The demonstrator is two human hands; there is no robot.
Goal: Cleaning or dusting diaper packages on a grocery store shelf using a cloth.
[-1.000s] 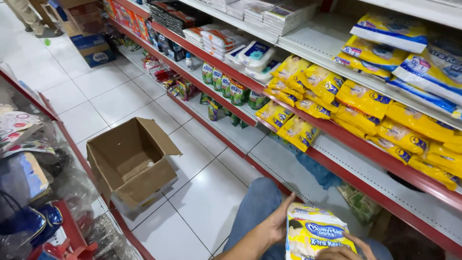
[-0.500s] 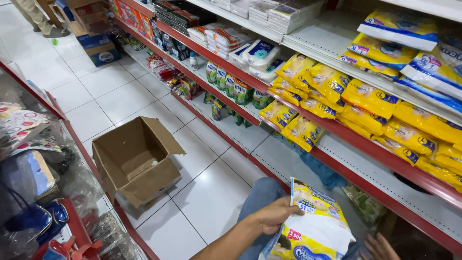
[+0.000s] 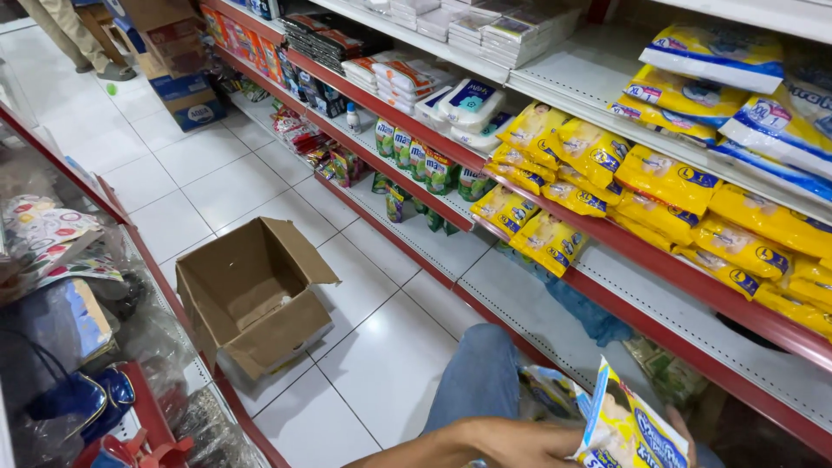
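My left hand [image 3: 520, 444] reaches in from the bottom edge and grips a yellow plastic pack with blue print [image 3: 631, 431], held tilted low in front of me. Only the fingertips of my right hand [image 3: 683, 425] show, against the pack's right edge. A second, similar pack [image 3: 548, 394] lies beside my jeans-clad knee [image 3: 477, 381]. Just beyond, the lowest white shelf board [image 3: 537, 299] has a bare stretch. Above it, a shelf [image 3: 659, 186] is stacked with several yellow packs of the same kind.
An open, nearly empty cardboard box [image 3: 251, 303] stands on the white tiled floor to my left. A red-edged counter with bagged goods [image 3: 61, 286] lines the left side. Stacked cartons [image 3: 178, 82] and another person's legs [image 3: 74, 39] are far up the aisle.
The pack has dropped lower and tilted to the right in my hands. The view has shifted slightly, and my right hand has moved in behind the pack's right edge.
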